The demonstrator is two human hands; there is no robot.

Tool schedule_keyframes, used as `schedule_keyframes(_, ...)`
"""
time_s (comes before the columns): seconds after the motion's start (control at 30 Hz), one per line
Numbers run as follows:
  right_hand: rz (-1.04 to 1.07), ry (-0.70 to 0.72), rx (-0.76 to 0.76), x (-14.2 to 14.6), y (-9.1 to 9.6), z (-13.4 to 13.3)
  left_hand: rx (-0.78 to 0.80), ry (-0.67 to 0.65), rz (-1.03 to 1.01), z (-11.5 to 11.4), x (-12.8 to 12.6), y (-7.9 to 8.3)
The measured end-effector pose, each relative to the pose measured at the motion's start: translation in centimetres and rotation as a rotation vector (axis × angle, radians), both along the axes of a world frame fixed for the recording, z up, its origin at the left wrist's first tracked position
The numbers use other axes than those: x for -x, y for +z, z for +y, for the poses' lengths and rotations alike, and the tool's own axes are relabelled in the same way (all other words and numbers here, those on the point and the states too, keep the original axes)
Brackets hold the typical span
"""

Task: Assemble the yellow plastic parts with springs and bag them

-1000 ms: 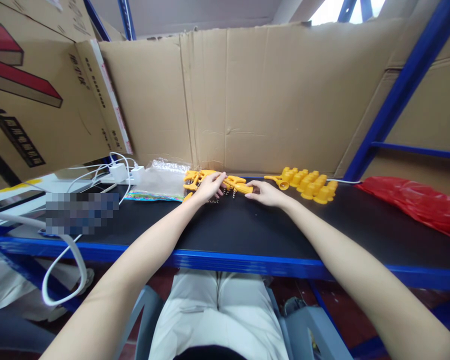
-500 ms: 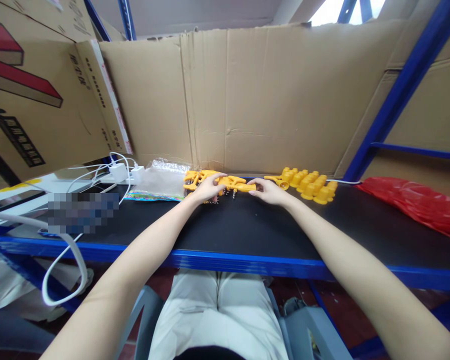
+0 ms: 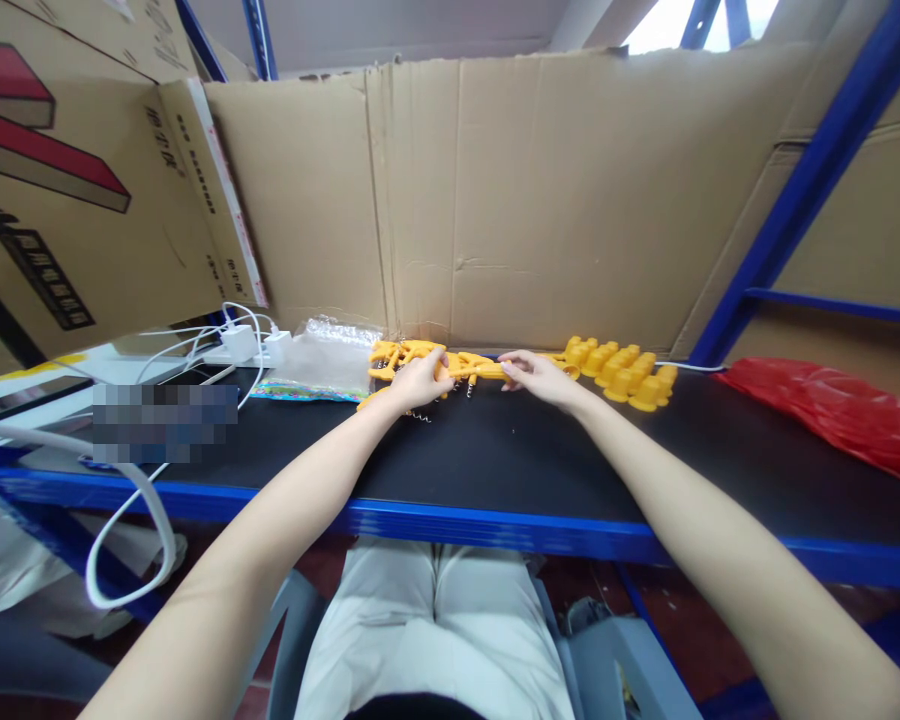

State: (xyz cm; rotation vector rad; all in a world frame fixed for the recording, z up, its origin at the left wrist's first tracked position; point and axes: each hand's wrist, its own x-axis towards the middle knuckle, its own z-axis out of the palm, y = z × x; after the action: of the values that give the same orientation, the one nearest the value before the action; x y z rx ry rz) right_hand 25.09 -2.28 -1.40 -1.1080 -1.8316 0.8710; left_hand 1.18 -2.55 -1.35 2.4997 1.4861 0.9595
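Note:
Yellow plastic corkscrew handles [image 3: 411,348] with thin metal spirals lie in a heap at the back of the black shelf. My left hand [image 3: 418,380] rests over the right part of this heap, with its fingers curled round a yellow piece. Another yellow piece and a loose-looking spiral show below that hand. My right hand [image 3: 532,380] has its thumb and fingertips pinched on the right end of a yellow corkscrew handle [image 3: 487,368] that lies between both hands. Behind the right hand is a yellow part with a round, flared end [image 3: 570,370].
Yellow bell-shaped cups [image 3: 619,368] stand in rows to the right. A red plastic bag [image 3: 825,410] lies beyond them. Clear plastic packaging [image 3: 319,360], white chargers [image 3: 238,343] and cables are at the left. Cardboard [image 3: 570,200] walls the back; a blue rail [image 3: 487,525] edges the front.
My left hand's fingers have curled in more, and a yellow piece now shows beneath its wrist side. The right hand's fingers have shifted slightly on the handle's end.

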Motion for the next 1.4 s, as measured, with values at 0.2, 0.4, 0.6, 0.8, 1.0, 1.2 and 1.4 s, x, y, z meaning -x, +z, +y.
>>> schedule_keyframes(0.2,0.082,0.117,0.054,-0.6,0.4,-0.3,-0.003,0.001,-0.007,-0.1,-0.1,0.0)
schedule_keyframes(0.4,0.022,0.057,0.148,-0.4,0.7,-0.6,-0.039,-0.034,-0.015,-0.2,-0.1,-0.1)
schedule_keyframes(0.6,0.066,0.031,0.192,-0.1,0.8,-0.9,-0.052,-0.008,-0.004,-0.2,-0.2,-0.1)
schedule_keyframes(0.8,0.121,0.132,0.198,-0.4,1.1,-1.3,-0.062,0.01,0.01,-0.1,-0.1,-0.1)
schedule_keyframes(1.0,0.044,0.054,0.272,0.0,1.0,-1.5,-0.078,-0.005,0.032,0.0,-0.1,-0.3)
schedule_keyframes(1.2,0.034,-0.025,0.272,0.0,1.0,-1.1,-0.083,0.01,0.034,0.1,-0.2,-0.2)
schedule_keyframes(1.4,0.065,0.154,0.201,-1.2,1.1,-1.1,-0.111,0.007,0.06,0.0,-0.1,-0.1)
